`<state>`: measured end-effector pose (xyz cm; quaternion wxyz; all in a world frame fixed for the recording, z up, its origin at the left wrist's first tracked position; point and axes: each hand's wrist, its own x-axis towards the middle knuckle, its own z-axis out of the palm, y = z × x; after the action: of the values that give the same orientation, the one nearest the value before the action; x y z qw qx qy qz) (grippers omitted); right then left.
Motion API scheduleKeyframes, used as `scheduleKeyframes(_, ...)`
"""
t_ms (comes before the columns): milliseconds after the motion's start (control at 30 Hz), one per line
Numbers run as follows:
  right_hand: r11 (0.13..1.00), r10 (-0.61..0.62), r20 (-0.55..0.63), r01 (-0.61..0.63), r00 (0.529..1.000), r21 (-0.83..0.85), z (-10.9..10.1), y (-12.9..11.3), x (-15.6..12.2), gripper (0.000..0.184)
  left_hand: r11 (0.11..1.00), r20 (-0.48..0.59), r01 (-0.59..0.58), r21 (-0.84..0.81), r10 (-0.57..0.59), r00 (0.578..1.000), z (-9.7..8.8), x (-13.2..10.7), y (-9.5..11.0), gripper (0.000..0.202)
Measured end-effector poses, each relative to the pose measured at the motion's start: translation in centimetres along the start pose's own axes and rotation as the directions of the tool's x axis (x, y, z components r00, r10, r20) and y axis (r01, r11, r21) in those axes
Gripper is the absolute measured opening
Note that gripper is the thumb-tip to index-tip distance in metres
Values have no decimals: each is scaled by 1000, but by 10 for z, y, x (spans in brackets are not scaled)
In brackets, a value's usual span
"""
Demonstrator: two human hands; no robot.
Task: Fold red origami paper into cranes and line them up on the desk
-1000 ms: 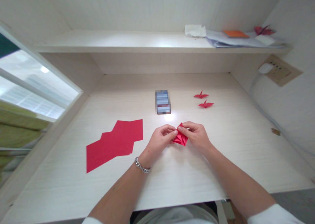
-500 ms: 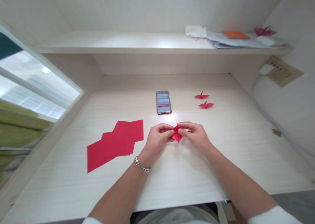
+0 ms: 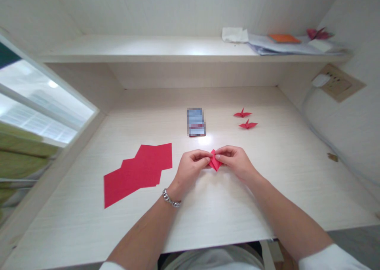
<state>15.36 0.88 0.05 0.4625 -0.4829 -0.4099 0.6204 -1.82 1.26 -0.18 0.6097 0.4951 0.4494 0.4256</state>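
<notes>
A small folded red paper piece (image 3: pixel 214 163) is pinched between both hands just above the pale wooden desk (image 3: pixel 225 206). My left hand (image 3: pixel 192 167), with a metal bracelet at the wrist, grips its left side with curled fingers. My right hand (image 3: pixel 234 161) grips its right side, thumb and forefinger pressed together on the top edge. Most of the paper is hidden by the fingers.
Several flat red paper sheets (image 3: pixel 139 171) overlap on the desk to the left. A phone (image 3: pixel 196 122) lies behind the hands. Two finished red paper cranes (image 3: pixel 246 118) sit at the back right. The shelf above holds papers (image 3: pixel 276 44) and another folded figure (image 3: pixel 319 34).
The red piece has been folded narrower between the fingers: it showed as a wider diamond a second ago and now is a slim shape. Both hands stayed in place.
</notes>
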Motion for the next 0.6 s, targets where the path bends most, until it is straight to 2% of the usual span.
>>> scheduleKeyframes(133, 998, -60, -13, 60, 998, -26, 1, 3, 1, 23, 1000, -52, -19, -11, 18, 998, 3, 0, 1, 21)
scheduleKeyframes(267, 995, -93, -52, 91, 994, -42, 3, 9, 2, 28, 997, -102, 4, -76, -11, 995, 5, 0, 1, 36)
scheduleKeyframes(367, 988, -149, -128, 143, 981, -49, 4, 11, 1, 29, 991, -48, 48, -124, -54, 997, 8, -2, 0, 47)
scheduleKeyframes(467, 984, -175, -188, 173, 966, -28, 5, 9, 0, 33, 988, 18, 95, -125, -94, 995, 11, -3, 0, 46)
scheduleKeyframes(600, 992, -111, -133, 119, 985, 52, 6, 5, -1, 40, 990, 16, 99, -96, -98, 995, 12, -4, 4, 46)
